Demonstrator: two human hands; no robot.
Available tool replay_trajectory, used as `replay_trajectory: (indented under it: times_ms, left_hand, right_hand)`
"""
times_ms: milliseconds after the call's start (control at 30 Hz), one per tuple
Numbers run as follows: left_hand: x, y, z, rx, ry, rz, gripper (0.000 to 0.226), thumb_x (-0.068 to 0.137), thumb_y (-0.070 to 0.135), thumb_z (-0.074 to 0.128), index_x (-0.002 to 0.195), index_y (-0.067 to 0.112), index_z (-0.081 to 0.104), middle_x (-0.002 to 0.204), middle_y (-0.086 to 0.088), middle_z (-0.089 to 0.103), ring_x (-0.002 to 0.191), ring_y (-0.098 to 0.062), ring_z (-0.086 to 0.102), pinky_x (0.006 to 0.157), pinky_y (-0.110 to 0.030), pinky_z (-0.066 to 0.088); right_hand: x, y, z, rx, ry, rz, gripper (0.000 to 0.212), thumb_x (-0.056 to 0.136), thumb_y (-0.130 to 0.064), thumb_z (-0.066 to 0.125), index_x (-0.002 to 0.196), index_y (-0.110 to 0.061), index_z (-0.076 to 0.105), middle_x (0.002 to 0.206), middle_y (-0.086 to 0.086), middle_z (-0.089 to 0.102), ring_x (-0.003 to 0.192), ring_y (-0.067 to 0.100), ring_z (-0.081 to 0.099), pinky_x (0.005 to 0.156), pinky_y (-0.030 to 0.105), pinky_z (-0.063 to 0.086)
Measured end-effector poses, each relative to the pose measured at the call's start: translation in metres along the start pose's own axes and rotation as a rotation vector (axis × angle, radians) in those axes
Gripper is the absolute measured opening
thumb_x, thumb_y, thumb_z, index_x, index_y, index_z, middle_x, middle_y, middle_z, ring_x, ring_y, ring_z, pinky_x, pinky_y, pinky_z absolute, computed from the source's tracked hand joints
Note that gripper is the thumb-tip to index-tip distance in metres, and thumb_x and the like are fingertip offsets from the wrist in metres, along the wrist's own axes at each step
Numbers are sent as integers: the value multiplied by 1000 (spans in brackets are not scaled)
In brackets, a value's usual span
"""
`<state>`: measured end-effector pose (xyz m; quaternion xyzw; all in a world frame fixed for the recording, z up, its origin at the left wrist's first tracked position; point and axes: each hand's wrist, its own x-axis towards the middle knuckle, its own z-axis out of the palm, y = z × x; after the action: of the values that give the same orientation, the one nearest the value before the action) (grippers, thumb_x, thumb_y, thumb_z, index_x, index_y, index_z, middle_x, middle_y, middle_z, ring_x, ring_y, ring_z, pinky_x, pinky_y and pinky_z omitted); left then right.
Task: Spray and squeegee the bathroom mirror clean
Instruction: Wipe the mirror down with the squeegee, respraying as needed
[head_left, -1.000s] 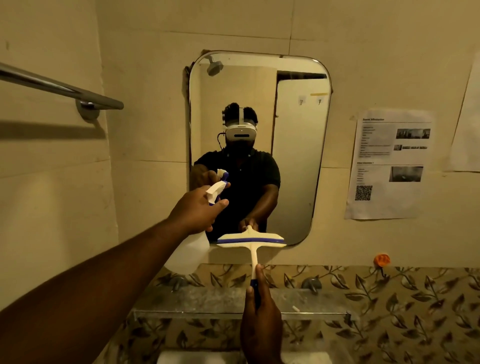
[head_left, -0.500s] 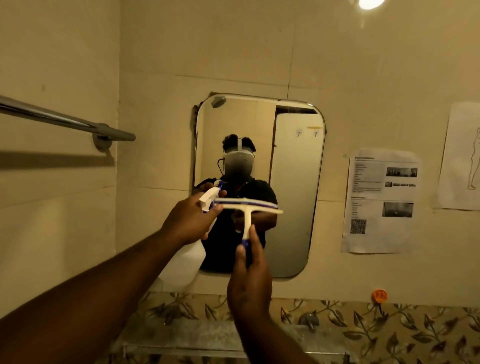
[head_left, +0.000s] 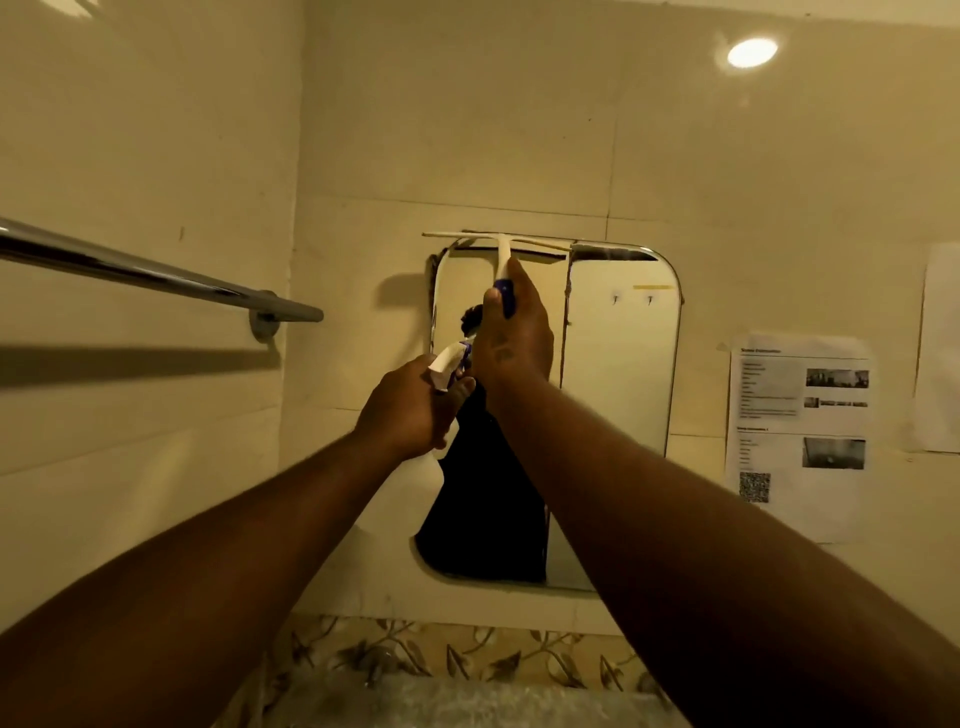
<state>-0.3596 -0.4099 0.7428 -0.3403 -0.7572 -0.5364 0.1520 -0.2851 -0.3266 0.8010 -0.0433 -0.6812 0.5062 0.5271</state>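
A rounded rectangular mirror (head_left: 623, 395) hangs on the tiled wall straight ahead. My right hand (head_left: 514, 332) grips the blue handle of a cream squeegee (head_left: 498, 244), whose blade lies level along the mirror's top left edge. My left hand (head_left: 410, 410) is closed around the neck of a white spray bottle (head_left: 449, 364) just below and left of the right hand, in front of the mirror's left side. The bottle's body is mostly hidden behind my hand and arm.
A chrome towel bar (head_left: 156, 275) juts from the left wall at shoulder height. A printed sheet with a QR code (head_left: 800, 431) is taped right of the mirror, another paper (head_left: 940, 348) beyond it. A leaf-pattern tile band (head_left: 467, 654) and a shelf edge lie below.
My right hand has raised the squeegee from below the mirror up to its top edge. The left hand with the bottle stayed near the mirror's left side. My view has tilted upward.
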Motion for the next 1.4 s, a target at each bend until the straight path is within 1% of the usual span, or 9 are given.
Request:
replay_trajectory:
  times_ms: [167,367,500,767,933,1133,1233,1333,1400]
  left_hand:
    - [3,-15,-9,71,2,32,50,92,50,64,129,18,58,91,-7,72,66,-27,74,68,-45,65]
    - [5,-38,-15,110,26,27,61,91,55,62,137,16,52,104,-10,71,86,-35,72,78,-54,62]
    - [3,-50,-15,153,38,30,66,89,61,61,137,17,51,101,-9,71,83,-32,73,77,-53,62]
    - [-8,-80,-11,170,30,-46,53,93,46,65,138,23,52,99,-6,71,61,-23,74,70,-47,64]
    - [-16,-95,-6,204,11,-68,54,93,49,63,139,23,50,100,-2,70,61,-22,73,73,-48,63]
    - [-23,-109,-3,231,18,-75,57,92,51,63,142,26,49,105,-4,71,74,-25,73,73,-45,64]
    - [-26,-114,-1,209,-4,-90,48,93,50,64,133,25,54,91,0,70,63,-22,73,69,-46,64]
    - [-27,-119,1,224,-17,-74,50,93,51,63,134,24,53,102,-3,70,65,-22,72,63,-41,65]
    - [-28,-121,3,222,-23,-67,53,93,51,63,136,23,52,104,-5,70,68,-23,71,62,-39,64]
  right_hand:
    - [13,-8,13,-13,14,16,48,105,-27,46,152,-33,37,146,1,51,131,22,51,108,37,41]
    - [14,6,23,-92,56,-5,49,106,-29,44,153,-36,33,148,2,51,132,23,50,106,38,41]
    - [-1,27,28,-101,78,0,50,105,-32,44,153,-40,32,149,0,50,132,23,51,107,43,44]
    - [-63,85,22,-136,61,80,50,105,-35,42,152,-47,29,131,-7,54,83,-2,47,64,15,36]
    - [-102,123,22,-147,37,147,52,103,-41,43,150,-55,26,135,-3,53,102,5,45,80,29,42]
    - [-152,169,21,-192,48,126,50,101,-49,42,145,-65,22,146,-6,53,113,4,51,88,30,50]
    - [-177,189,18,-265,57,142,51,101,-50,40,142,-70,18,142,-10,57,115,10,60,86,35,57]
    - [-204,207,14,-332,51,167,52,100,-50,40,141,-71,17,137,-13,60,105,15,65,79,40,61]
    - [-221,220,10,-333,36,190,52,100,-47,42,142,-69,20,136,-17,59,107,6,62,77,31,59]
